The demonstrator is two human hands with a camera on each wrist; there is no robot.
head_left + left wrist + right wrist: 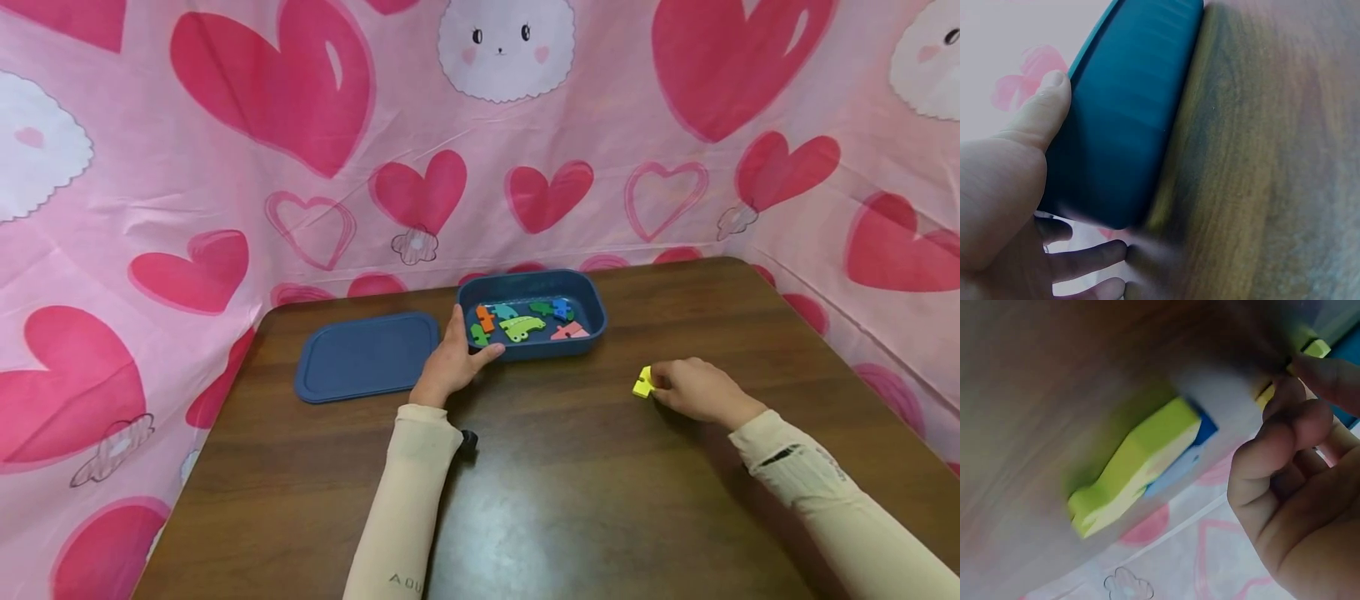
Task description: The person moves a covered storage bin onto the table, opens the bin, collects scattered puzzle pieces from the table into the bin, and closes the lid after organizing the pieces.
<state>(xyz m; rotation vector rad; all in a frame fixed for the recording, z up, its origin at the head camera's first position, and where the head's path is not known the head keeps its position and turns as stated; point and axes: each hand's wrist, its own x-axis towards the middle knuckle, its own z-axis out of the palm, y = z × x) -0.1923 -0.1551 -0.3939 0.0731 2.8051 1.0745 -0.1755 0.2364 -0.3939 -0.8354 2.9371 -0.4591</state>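
My left hand (pixel 450 362) rests on the near left corner of a dark blue box (pixel 597 319), thumb along the near rim and fingers along the left end. The left wrist view shows the thumb (pixel 1054 103) at the box's rim and the fingers spread straight past its end. At the right, my right hand (pixel 697 390) pinches a small yellow puzzle piece (pixel 642 382) over the table. In the right wrist view, yellow bits (pixel 1317 349) show at the fingertips. A blurred yellow-green piece (pixel 1138 465) with a blue part (pixel 1208 430) lies nearer that camera.
Several coloured puzzle pieces lie in the box, among them a green crocodile-head piece (pixel 522 327), an orange piece (pixel 485 318) and a pink piece (pixel 572 331). A flat blue lid (pixel 367 357) lies left of the box on the wooden table (pixel 555 467). Pink heart-patterned cloth (pixel 495 133) hangs behind.
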